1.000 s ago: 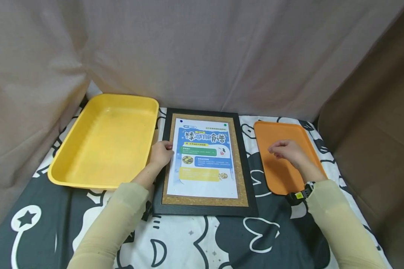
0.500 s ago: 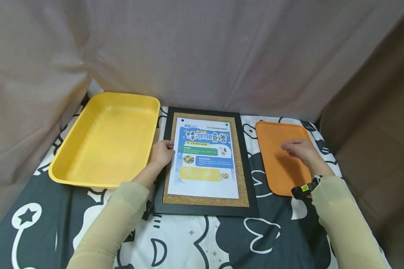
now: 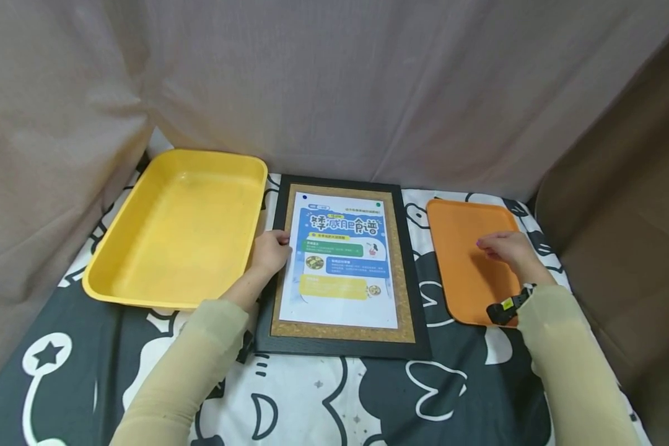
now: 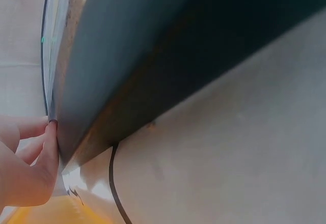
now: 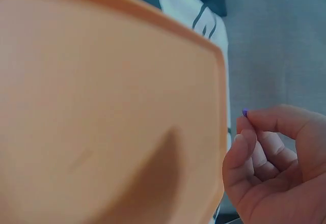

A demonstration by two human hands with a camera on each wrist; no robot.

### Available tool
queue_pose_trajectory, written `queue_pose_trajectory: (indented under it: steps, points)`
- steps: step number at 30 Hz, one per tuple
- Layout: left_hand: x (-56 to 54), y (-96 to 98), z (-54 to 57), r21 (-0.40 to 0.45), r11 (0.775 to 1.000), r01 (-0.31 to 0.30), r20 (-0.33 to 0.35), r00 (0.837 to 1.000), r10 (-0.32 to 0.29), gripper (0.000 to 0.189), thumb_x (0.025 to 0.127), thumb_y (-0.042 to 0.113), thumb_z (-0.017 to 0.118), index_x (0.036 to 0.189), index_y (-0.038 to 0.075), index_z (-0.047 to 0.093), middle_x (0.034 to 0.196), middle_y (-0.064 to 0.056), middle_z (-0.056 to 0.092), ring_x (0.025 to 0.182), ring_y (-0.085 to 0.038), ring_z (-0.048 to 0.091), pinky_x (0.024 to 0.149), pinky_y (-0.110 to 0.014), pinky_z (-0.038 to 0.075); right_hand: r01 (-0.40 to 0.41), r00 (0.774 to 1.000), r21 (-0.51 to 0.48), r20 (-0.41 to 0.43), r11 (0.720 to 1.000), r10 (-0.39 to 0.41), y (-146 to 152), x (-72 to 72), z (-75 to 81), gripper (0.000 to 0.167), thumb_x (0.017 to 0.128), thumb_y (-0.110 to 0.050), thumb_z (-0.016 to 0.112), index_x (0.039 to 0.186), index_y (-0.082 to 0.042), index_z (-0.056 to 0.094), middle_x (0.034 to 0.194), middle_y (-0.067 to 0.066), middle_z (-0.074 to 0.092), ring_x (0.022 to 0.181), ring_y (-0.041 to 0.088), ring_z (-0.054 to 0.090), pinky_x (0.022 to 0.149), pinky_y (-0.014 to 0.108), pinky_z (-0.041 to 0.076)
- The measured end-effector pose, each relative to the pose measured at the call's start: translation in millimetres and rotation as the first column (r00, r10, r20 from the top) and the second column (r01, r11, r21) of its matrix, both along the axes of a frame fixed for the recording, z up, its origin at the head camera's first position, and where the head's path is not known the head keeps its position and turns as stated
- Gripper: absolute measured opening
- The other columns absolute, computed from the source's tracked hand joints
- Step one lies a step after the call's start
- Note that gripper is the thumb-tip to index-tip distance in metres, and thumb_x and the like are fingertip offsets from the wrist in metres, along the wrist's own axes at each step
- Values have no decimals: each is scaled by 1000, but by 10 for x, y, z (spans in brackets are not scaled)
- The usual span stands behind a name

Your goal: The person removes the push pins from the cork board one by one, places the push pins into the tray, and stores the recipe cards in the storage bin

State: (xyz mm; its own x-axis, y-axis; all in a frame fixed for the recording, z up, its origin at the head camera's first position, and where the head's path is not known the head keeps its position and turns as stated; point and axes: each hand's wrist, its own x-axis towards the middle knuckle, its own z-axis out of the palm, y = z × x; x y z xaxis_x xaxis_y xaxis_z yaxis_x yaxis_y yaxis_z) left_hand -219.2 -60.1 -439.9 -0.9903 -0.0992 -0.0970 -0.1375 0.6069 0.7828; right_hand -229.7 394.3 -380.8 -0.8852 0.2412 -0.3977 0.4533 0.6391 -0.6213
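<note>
A black-framed corkboard (image 3: 342, 350) lies on the cloth, bearing a printed blue-and-white sheet (image 3: 334, 313) with a blue pin (image 3: 304, 197) and a green pin (image 3: 378, 204) at its top corners. My left hand (image 3: 270, 253) rests over the frame's left side, fingertips at the sheet's left edge. The left wrist view shows thumb and finger meeting against the frame (image 4: 97, 66); I cannot tell whether they pinch anything. Over the orange tray (image 3: 463, 272), my right hand (image 3: 510, 251) pinches a small purple push pin (image 5: 245, 113) between thumb and forefinger, mostly hidden by the fingertips.
To the left stands a large yellow tray (image 3: 178, 235) with raised sides, close to the corkboard. A black-and-white printed cloth (image 3: 312, 396) covers the table. Grey-brown curtain (image 3: 334, 87) hangs behind and on the right.
My right hand has moved rightward over the orange tray, mostly in the first half second. My left hand keeps its place on the corkboard. The head view has shifted slightly.
</note>
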Motion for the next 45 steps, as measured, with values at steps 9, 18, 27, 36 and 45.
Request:
queue_pose_trajectory:
  steps: [9,18,27,36,45]
  points:
    - [-6,11,-10,5,1000,6,7,1000,-6,32,87,1,56,118,-4,62,109,-18,64,97,-26,60,83,-36,53,57,990,-4,128,998,-56,92,5,-159,50,89,-38,56,120,1,53,76,-7,57,96,26,48,88,33,40]
    - [-20,-16,-7,10,1000,11,2,1000,-11,32,87,1,56,118,-5,61,109,-19,64,98,-27,60,84,-36,53,53,990,-40,134,998,-47,87,-48,-266,47,92,-30,54,127,1,52,71,-14,60,84,18,56,72,16,46]
    - [-13,-11,-9,11,1000,10,1,1000,-10,32,87,1,56,118,-4,61,110,-18,64,98,-26,60,83,-36,53,139,976,-52,178,989,-128,49,-53,-313,44,90,-29,57,124,-2,54,75,-7,59,90,23,53,84,25,42]
    - [-12,0,-14,4,1000,-2,4,1000,2,31,87,1,56,118,-3,62,109,-18,65,97,-26,60,82,-35,54,193,965,-52,189,980,-180,35,-51,-345,45,89,-24,58,127,-2,51,71,-8,57,83,20,56,65,15,48]
    - [-12,-3,-2,10,1000,2,17,1000,-2,32,87,1,56,119,-3,61,111,-18,64,98,-26,59,84,-35,53,146,977,-76,168,986,-132,63,-31,-317,48,92,-27,54,133,-2,48,71,-14,59,83,17,58,68,13,48]
